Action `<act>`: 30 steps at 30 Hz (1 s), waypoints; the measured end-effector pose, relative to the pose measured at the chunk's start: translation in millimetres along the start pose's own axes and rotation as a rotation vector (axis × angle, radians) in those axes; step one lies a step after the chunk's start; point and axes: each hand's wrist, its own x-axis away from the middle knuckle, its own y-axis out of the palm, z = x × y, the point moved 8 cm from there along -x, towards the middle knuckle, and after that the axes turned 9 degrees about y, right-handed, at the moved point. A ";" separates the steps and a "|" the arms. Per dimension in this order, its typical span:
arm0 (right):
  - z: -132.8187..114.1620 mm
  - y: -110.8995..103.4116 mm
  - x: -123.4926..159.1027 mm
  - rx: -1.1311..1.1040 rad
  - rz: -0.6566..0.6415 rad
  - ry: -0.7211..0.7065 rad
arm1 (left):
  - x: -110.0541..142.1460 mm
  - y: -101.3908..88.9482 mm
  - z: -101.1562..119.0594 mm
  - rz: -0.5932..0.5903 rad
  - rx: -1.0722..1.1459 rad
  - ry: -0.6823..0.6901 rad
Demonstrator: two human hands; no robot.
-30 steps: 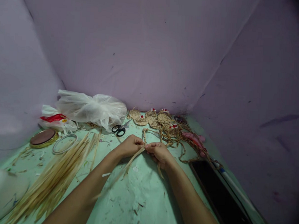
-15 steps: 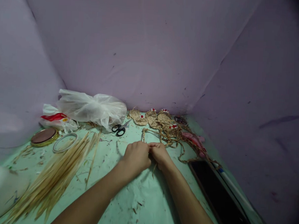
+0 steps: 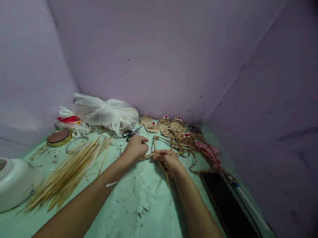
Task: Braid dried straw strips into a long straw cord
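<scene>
A pair of bare hands parts at the centre of the frame, a thin braid (image 3: 154, 142) between them over a green table (image 3: 128, 212). Half a second ago the fists met over the work; now the left hand (image 3: 135, 147) has drawn off toward the left, opening a gap in which a pale strand (image 3: 148, 156) shows. The change appears to leave the braid's near end to the right hand (image 3: 169, 162) alone, with the strand spread out to the side.

The right hand pinches that end between thumb and fingertips, loose ends (image 3: 167, 179) trailing below it. The left hand's fingers are curled beside the strand, but whether they grip it cannot be told. The braid rises from the pinch, then bends right toward woven pieces (image 3: 150, 125) dotted with red beads at upper centre.

Beyond the left hand lie scissors (image 3: 131, 133), partly hidden by it. At lower left a sheaf of fibre (image 3: 64, 179) fans out near a white jar (image 3: 19, 186), more of which has come into view. A phone (image 3: 227, 206) fills the lower right.
</scene>
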 end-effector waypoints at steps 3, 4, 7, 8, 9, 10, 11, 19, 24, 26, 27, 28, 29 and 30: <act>-0.4 1.9 -0.6 -0.034 -0.042 -0.017 | 0.1 28.0 -10.1 -0.149 0.212 -0.096; -0.7 2.8 -0.9 -0.045 -0.060 -0.025 | 0.3 35.5 -10.3 -0.182 0.249 -0.089; -2.4 5.0 -1.6 -0.079 -0.107 -0.057 | -0.6 46.1 -10.7 -0.232 0.286 -0.043; -2.7 5.5 -2.1 -0.083 -0.117 -0.069 | -1.0 47.1 -11.6 -0.247 0.284 -0.034; -2.8 5.7 -2.6 -0.081 -0.122 -0.080 | -1.3 47.4 -12.5 -0.262 0.275 -0.025; -2.8 5.5 -3.4 -0.076 -0.121 -0.092 | -1.6 47.2 -13.1 -0.273 0.263 -0.014; -2.5 5.3 -4.2 -0.067 -0.117 -0.103 | -1.7 46.6 -13.5 -0.279 0.247 -0.001; -3.9 2.2 -1.6 -0.004 -0.074 -0.156 | -3.8 42.7 -4.7 -0.206 0.061 0.254; -3.4 2.2 0.8 -0.010 -0.086 -0.109 | -1.5 37.3 -1.8 -0.034 -0.139 0.372; -1.8 1.3 -1.0 -0.033 -0.084 -0.096 | 1.7 34.8 -3.9 0.059 -0.197 0.352; -0.8 1.0 -2.2 -0.041 -0.082 -0.092 | 3.7 34.2 -5.0 0.092 -0.216 0.338; 0.1 0.3 -3.4 -0.049 -0.075 -0.090 | 5.5 34.0 -5.9 0.118 -0.232 0.326; 0.9 -0.3 -4.5 -0.054 -0.065 -0.090 | 7.2 33.8 -6.3 0.136 -0.244 0.318; 1.3 -1.2 -5.4 -0.057 -0.048 -0.094 | 8.5 33.6 -6.5 0.150 -0.254 0.311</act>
